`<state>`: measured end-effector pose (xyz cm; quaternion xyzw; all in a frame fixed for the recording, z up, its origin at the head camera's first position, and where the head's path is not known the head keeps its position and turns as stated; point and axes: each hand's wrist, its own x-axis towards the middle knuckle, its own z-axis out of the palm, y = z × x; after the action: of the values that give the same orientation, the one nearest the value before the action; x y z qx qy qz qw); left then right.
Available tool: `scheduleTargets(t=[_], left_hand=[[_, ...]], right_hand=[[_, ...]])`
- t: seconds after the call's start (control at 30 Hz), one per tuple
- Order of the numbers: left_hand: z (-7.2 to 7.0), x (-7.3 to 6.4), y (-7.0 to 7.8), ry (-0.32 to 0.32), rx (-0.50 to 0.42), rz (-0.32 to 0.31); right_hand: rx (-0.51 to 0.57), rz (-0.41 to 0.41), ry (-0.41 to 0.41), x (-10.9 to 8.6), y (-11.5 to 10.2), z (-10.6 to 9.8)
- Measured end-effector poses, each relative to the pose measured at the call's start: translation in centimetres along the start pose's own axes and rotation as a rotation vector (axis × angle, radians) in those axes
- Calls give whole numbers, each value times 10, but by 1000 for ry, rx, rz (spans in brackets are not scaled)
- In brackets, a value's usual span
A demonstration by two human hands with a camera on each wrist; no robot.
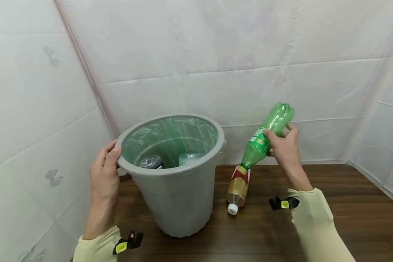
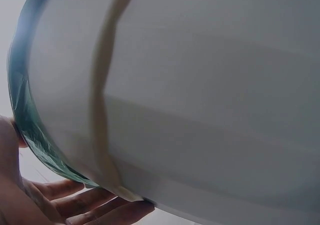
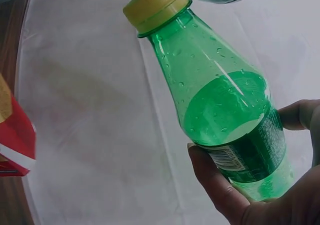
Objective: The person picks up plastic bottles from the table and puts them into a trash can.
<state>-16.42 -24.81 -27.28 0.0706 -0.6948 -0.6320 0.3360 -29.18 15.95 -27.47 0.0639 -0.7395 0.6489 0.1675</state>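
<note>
A grey trash bin (image 1: 180, 203) with a green bag lining it stands on the dark wooden table, tilted slightly. At its left rim my left hand (image 1: 106, 171) holds on, thumb on top; in the left wrist view its fingers (image 2: 85, 205) lie along the bin's outer wall (image 2: 200, 110). My right hand (image 1: 283, 145) grips a green plastic bottle (image 1: 257, 149) around its label, neck slanting down to the left. The right wrist view shows its yellow cap (image 3: 157, 10) on. Below it, a bottle with a red and gold label (image 1: 239, 183) lies with its white cap toward me.
Inside the bin sit a dark round-topped container (image 1: 151, 162) and a pale translucent item (image 1: 190, 158). Whitish sheeting (image 1: 249, 43) walls in the back and both sides. The brown table (image 1: 347, 211) extends to the right.
</note>
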Motion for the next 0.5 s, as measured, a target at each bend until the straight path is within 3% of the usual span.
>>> scheduleTargets(t=[0.5], left_hand=[[1,0,1,-6,-6,-10]], right_hand=[[18,-94,13,9,-28,4]])
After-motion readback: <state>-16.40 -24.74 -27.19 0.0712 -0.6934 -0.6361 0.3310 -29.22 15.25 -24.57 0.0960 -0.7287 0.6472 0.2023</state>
